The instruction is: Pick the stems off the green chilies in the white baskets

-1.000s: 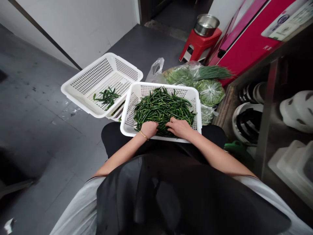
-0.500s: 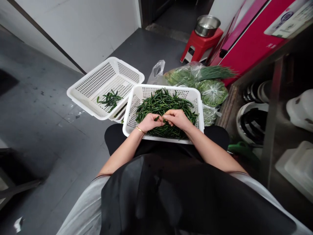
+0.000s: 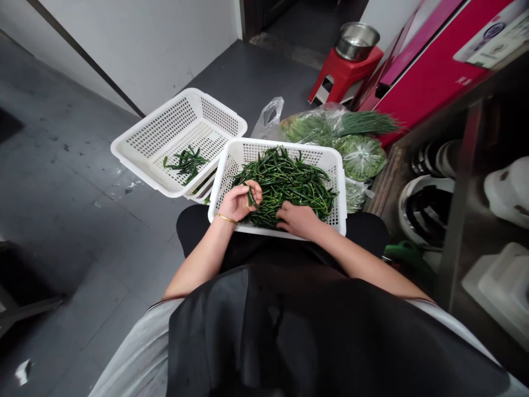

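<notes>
few loose chilies [image 3: 187, 161] lie in the side basket [image 3: 165, 129] | by far most, the chili heap [image 3: 291, 179], fills the lap basket [image 3: 341, 193] | left hand [image 3: 238, 202] pinches a single chili [image 3: 250, 197] above the heap's near-left edge | right hand [image 3: 298, 219] palm down, fingers in heap, grip cannot tell

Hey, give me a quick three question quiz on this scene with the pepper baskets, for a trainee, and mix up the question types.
1. True or false: the left hand holds a green pepper.
2. The right hand rests on: A) the pepper pile B) the floor C) a plate.
3. What stands on the red stool?
Key: 1 true; 2 A; 3 a metal bowl.
</notes>
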A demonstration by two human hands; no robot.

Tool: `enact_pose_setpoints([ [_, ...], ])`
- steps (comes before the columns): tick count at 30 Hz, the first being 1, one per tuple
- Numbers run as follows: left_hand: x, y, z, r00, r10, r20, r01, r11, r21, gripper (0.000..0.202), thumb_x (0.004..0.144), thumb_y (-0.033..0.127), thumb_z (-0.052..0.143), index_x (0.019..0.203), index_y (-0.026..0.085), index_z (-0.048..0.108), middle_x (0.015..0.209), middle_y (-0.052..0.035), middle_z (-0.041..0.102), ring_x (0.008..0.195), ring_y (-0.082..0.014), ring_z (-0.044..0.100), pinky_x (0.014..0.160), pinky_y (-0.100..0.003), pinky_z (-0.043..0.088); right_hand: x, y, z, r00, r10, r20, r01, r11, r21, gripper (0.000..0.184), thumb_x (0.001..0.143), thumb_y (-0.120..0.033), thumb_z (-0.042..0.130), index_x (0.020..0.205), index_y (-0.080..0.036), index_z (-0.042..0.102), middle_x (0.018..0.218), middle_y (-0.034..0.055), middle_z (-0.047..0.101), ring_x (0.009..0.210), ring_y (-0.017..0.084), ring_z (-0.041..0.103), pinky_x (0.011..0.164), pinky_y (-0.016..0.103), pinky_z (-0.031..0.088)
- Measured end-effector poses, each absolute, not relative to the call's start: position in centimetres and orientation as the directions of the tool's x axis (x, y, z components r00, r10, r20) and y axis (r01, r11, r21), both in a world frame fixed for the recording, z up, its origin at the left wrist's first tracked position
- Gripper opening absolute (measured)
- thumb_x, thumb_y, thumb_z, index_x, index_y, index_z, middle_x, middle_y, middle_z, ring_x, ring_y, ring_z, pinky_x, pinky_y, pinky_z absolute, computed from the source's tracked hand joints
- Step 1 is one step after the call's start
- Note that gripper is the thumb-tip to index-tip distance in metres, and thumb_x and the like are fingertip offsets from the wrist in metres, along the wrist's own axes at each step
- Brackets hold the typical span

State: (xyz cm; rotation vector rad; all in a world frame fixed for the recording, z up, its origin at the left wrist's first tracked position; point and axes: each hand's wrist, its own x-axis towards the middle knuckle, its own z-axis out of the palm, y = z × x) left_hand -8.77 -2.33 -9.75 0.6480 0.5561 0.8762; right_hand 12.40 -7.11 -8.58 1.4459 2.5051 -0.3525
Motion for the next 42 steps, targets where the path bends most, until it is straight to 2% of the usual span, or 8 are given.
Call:
enact_pose_setpoints([
  [7, -7.0, -4.6, -11.6, 0.490, 0.850, -0.191, 0.092, 0.168, 0.982, 0.020, 0.071, 0.033, 0.071, 0.074, 0.017, 0.060, 0.051, 0.0051, 0.045, 0.045, -0.0076, 0.041, 0.047, -0.020, 0.033, 12.2, -7.7, -10.0, -0.462, 0.776, -0.429, 0.844, 0.533, 0.057, 0.028, 0.095, -0.026, 0.041, 0.109, -0.015, 0.064, 0.110, 0.0152, 0.058, 0.088, 0.025, 0.067, 0.066, 0.031, 0.048],
  [10, -4.8, -4.9, -12.1, 0.508, 0.852, -0.127, 0.588, -0.235, 0.774, 0.011, 0.071, 0.021, 0.068, 0.082, 0.018, 0.067, 0.070, -0.0020, 0.063, 0.067, -0.0145, 0.058, 0.063, -0.025, 0.043, 12.7, -7.1, -9.1, -0.470, 0.783, -0.408, 0.856, 0.517, 0.006, 0.030, 0.097, -0.029, 0.038, 0.110, -0.015, 0.062, 0.111, 0.0141, 0.058, 0.090, 0.023, 0.066, 0.069, 0.030, 0.048],
  [13, -3.5, -4.4, -11.3, 0.552, 0.828, -0.100, 0.712, -0.405, 0.574, 0.011, 0.080, 0.027, 0.062, 0.078, 0.017, 0.068, 0.075, -0.0063, 0.066, 0.075, -0.0188, 0.061, 0.068, -0.028, 0.043, 13.0, -6.2, -7.7, -0.417, 0.847, -0.328, 0.901, 0.432, -0.030, 0.034, 0.099, -0.037, 0.036, 0.109, -0.015, 0.059, 0.109, 0.0133, 0.059, 0.090, 0.023, 0.065, 0.071, 0.030, 0.047],
  [20, -4.8, -3.0, -7.5, 0.467, 0.869, -0.165, 0.219, 0.067, 0.973, 0.026, 0.070, 0.036, 0.069, 0.061, 0.015, 0.058, 0.052, 0.0022, 0.048, 0.047, -0.0080, 0.039, 0.047, -0.023, 0.030, 14.3, -5.7, -6.7, -0.185, 0.959, -0.217, 0.974, 0.208, 0.093, 0.038, 0.100, -0.036, 0.031, 0.116, -0.010, 0.054, 0.113, 0.0193, 0.055, 0.088, 0.025, 0.066, 0.067, 0.031, 0.047],
  [25, -7.5, -2.9, -8.9, 0.564, 0.771, -0.295, -0.389, 0.563, 0.729, 0.033, 0.066, 0.039, 0.064, 0.052, 0.016, 0.044, 0.047, 0.0042, 0.034, 0.040, -0.0058, 0.029, 0.036, -0.019, 0.016, 15.5, -6.6, -8.7, -0.347, 0.878, -0.331, 0.928, 0.371, 0.013, 0.033, 0.096, -0.041, 0.041, 0.113, -0.020, 0.060, 0.111, 0.0119, 0.060, 0.088, 0.022, 0.065, 0.068, 0.029, 0.045],
  [30, -6.2, -3.7, -10.6, 0.523, 0.763, -0.380, -0.237, 0.558, 0.795, 0.028, 0.061, 0.037, 0.075, 0.069, 0.016, 0.057, 0.047, 0.0071, 0.038, 0.037, -0.0053, 0.029, 0.036, -0.019, 0.018, 15.8, -5.8, -8.8, -0.396, 0.875, -0.277, 0.917, 0.392, -0.074, 0.029, 0.097, -0.032, 0.042, 0.100, -0.017, 0.066, 0.101, 0.0099, 0.065, 0.083, 0.019, 0.064, 0.067, 0.027, 0.041],
  [36, -2.1, -3.4, -9.7, 0.404, 0.905, -0.130, 0.135, 0.082, 0.988, 0.019, 0.057, 0.022, 0.080, 0.065, 0.014, 0.065, 0.061, 0.0018, 0.059, 0.059, -0.0078, 0.048, 0.053, -0.019, 0.035, 15.4, -5.2, -6.7, -0.359, 0.932, 0.052, 0.893, 0.360, -0.270, 0.025, 0.096, -0.030, 0.044, 0.093, -0.016, 0.064, 0.094, 0.0082, 0.065, 0.086, 0.018, 0.060, 0.074, 0.027, 0.040],
  [42, -2.1, -4.0, -8.3, 0.571, 0.746, -0.343, -0.193, 0.529, 0.827, 0.034, 0.065, 0.041, 0.078, 0.068, 0.012, 0.062, 0.040, 0.0096, 0.030, 0.034, -0.0028, 0.025, 0.036, -0.019, 0.016, 15.0, -5.5, -8.0, -0.095, 0.987, 0.132, 0.982, 0.114, -0.147, 0.036, 0.099, -0.033, 0.031, 0.107, -0.014, 0.061, 0.105, 0.0137, 0.059, 0.087, 0.022, 0.058, 0.065, 0.029, 0.039],
])
